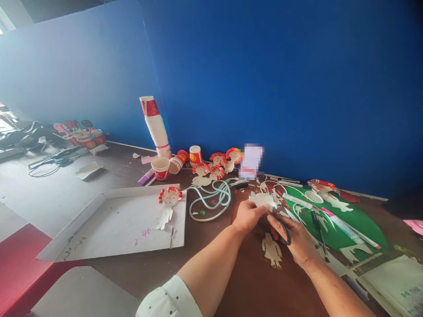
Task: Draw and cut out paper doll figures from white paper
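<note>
My left hand (248, 215) pinches a piece of white paper (261, 201) by its near edge. In my right hand (295, 240) are black-handled scissors (284, 233), their blades at the right side of that paper. Below the scissors, a cut-out paper figure (272, 251) lies flat on the brown table. A finished-looking paper doll (170, 198) with a red fringed head rests on the edge of a white box lid (115, 224). Paper scraps lie around and behind the held piece.
A tall stack of paper cups (157, 132) leans by the blue partition (264, 79), with loose cups beside it. A pale cable (214, 215) lies coiled left of my hands. Markers, a tube (346, 229) and scraps cover a green sheet (366, 220) at right.
</note>
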Demonstrator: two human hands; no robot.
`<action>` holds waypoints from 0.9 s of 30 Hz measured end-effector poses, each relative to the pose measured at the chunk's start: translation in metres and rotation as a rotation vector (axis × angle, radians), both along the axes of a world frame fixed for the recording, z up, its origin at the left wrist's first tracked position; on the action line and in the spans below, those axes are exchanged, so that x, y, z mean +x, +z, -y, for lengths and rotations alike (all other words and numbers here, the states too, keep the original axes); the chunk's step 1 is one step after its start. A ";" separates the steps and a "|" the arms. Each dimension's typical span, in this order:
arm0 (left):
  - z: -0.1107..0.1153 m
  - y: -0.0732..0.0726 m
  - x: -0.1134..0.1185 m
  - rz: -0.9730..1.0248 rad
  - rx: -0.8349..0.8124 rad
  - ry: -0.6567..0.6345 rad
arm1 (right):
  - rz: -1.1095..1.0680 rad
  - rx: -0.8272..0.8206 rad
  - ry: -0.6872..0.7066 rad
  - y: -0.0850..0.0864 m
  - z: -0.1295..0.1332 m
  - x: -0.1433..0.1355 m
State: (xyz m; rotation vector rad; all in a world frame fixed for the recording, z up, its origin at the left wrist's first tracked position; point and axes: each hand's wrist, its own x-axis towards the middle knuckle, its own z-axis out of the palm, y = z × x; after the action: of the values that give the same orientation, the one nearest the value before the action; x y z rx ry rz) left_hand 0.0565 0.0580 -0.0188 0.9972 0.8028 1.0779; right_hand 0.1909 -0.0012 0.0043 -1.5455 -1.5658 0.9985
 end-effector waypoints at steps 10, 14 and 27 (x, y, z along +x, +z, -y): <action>0.000 0.005 -0.004 0.063 -0.022 0.013 | -0.028 -0.020 -0.006 0.001 0.000 0.000; -0.004 0.007 -0.005 0.167 -0.104 0.127 | -0.063 -0.062 -0.003 -0.001 -0.001 0.001; -0.003 0.001 -0.002 0.051 0.005 0.048 | -0.009 -0.029 -0.043 -0.007 -0.003 0.010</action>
State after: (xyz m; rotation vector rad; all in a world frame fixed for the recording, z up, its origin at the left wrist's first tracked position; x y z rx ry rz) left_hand 0.0550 0.0605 -0.0179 0.9550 0.7859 1.1433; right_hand 0.2013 0.0017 -0.0030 -1.5851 -1.5121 1.0069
